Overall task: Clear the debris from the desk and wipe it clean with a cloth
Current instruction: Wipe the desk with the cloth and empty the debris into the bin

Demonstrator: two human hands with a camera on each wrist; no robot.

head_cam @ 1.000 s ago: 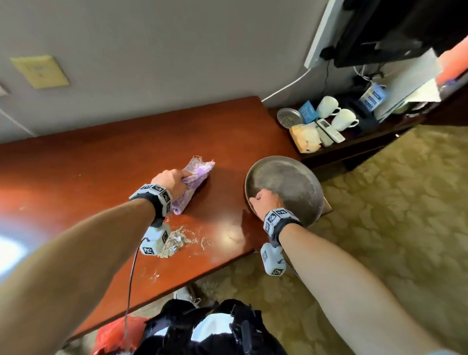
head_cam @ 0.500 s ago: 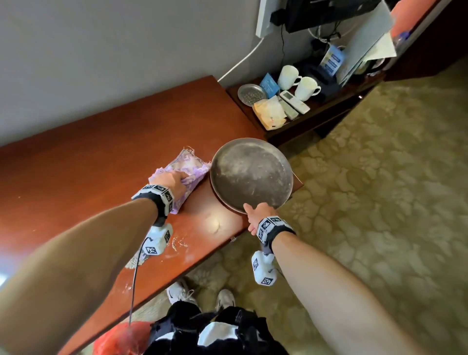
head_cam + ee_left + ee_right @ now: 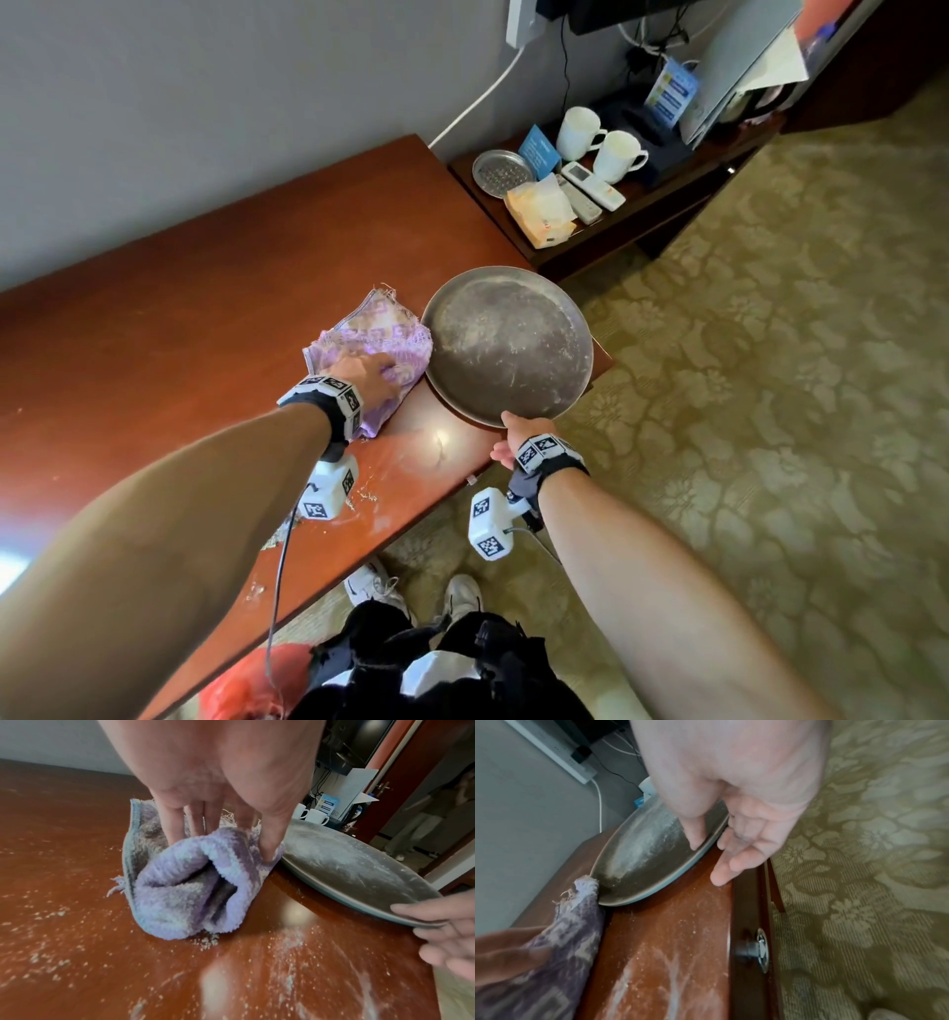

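A purple cloth (image 3: 369, 339) lies bunched on the red-brown desk (image 3: 205, 334), its right edge against a round grey plate (image 3: 508, 344). My left hand (image 3: 367, 377) presses down on the cloth (image 3: 185, 888), with a fold caught between thumb and fingers. The dusty plate (image 3: 347, 862) overhangs the desk's right front corner. My right hand (image 3: 524, 431) pinches its near rim, thumb on top and fingers beneath (image 3: 718, 833). Pale crumbs and powder streaks (image 3: 208, 941) are scattered on the wood near the cloth and under my left wrist (image 3: 367, 496).
A lower side shelf to the right holds two white mugs (image 3: 580, 131), remotes, a small metal dish and a paper packet. A drawer knob (image 3: 754, 951) sticks out of the desk front. Patterned carpet lies to the right. A person (image 3: 437, 811) stands in the doorway.
My left hand has slid the cloth to the right until it meets the plate. My right hand has shifted along the rim to the plate's near edge.
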